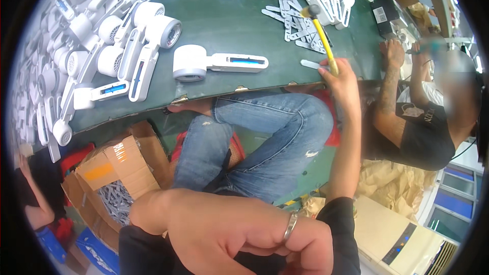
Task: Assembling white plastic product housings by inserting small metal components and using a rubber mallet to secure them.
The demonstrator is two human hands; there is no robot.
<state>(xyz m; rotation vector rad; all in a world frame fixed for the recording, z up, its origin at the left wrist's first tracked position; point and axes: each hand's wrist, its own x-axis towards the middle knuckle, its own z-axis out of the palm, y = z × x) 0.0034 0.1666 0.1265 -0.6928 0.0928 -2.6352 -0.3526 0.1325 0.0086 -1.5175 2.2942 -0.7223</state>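
A white label (380,15) shows on the black box (391,16) ahead-right of the right hand (342,79), which grips a yellow-handled hammer (322,34); the left hand (234,226) is partly curled, contents indeterminable.

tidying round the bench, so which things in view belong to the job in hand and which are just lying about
Likely in the job:
yellow-handled hammer, gripped in the right hand
white round-headed device, lying near the table edge
flat grey strips, heaped loosely

Seemingly just lying about:
crumpled brown paper
beige cabinet
black box
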